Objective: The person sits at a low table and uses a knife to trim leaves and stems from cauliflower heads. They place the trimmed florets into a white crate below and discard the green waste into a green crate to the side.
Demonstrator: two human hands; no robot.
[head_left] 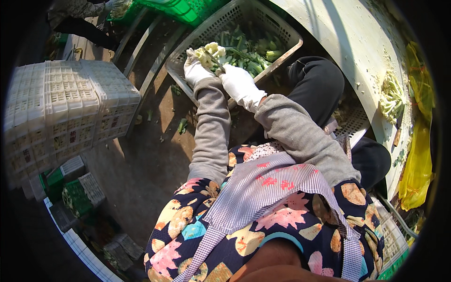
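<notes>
My left hand (198,70), in a white glove, holds a piece of cauliflower (215,51) over the near left part of a pale plastic crate (295,49). In my right hand (241,84), also gloved in white, is a knife (213,58) whose narrow blade lies against the cauliflower. The two hands are close together, the right one nearer to me. Cut green stalks and leaves (252,56) lie inside the crate below them. The fingers of both hands are partly hidden.
A white work surface (356,67) curves along the right, bearing a cauliflower head (391,98), a wooden knife handle (397,137) and crumbs. Yellow mesh bags (415,165) lie beyond it. White crates (70,102) are stacked at left. A green crate (179,10) and another person (75,14) are at the top.
</notes>
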